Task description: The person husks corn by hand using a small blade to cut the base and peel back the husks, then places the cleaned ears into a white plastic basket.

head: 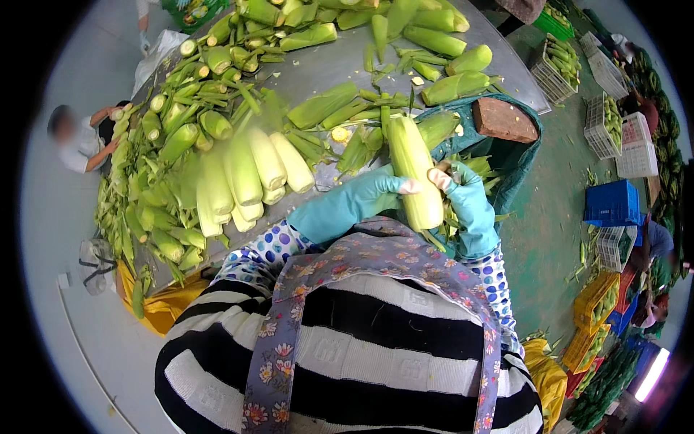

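Observation:
An ear of corn (416, 163), pale green in its inner husk, is held upright in front of my chest. My left hand (374, 190), in a teal rubber glove, grips it from the left with the thumb across its front. On the other side, my right hand (467, 198) pinches its edge with thumb and fingers; the glove's thumb tip looks pale. To the left, on the metal table (309, 68), lies a neat stack of similar pale, partly husked ears (238, 173). Loose green husks (360, 149) lie just beyond my hands.
Unhusked corn (217, 59) is heaped along the table's far and left sides. A brick (504, 119) rests on the rim of a green mesh bag (523, 157) at right. Crates of corn (556, 68) stand on the floor. A person (81, 138) works at the table's left.

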### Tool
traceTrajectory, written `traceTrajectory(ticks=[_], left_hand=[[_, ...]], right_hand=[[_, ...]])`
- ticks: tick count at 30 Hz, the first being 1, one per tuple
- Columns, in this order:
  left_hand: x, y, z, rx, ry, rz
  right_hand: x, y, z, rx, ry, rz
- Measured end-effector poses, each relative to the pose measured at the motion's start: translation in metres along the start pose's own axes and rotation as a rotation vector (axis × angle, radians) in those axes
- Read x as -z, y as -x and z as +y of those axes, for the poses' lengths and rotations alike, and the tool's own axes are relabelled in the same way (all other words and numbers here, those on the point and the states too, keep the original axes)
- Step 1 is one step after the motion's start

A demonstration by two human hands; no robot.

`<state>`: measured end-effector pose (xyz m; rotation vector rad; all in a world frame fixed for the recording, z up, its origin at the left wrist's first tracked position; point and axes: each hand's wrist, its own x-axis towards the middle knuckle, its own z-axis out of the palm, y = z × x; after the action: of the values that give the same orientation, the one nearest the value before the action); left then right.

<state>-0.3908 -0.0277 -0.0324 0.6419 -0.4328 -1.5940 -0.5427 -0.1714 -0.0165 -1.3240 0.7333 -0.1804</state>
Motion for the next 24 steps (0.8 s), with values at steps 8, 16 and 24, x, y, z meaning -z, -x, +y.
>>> traceTrajectory(ticks=[8, 16, 24], left_hand=[[-0.011, 0.000, -0.011, -0.107, -0.348, 0.288], [-0.007, 0.005, -0.007, -0.115, -0.374, 0.185], [0.008, 0.017, 0.009, -0.010, -0.750, 0.110]], right_hand=[[-0.003, 0.008, 0.029, 0.394, 0.486, 0.152], [0.001, 0.000, 0.040, 0.267, 0.173, 0.152], [0.002, -0.003, 0.025, 0.148, -0.098, -0.061]])
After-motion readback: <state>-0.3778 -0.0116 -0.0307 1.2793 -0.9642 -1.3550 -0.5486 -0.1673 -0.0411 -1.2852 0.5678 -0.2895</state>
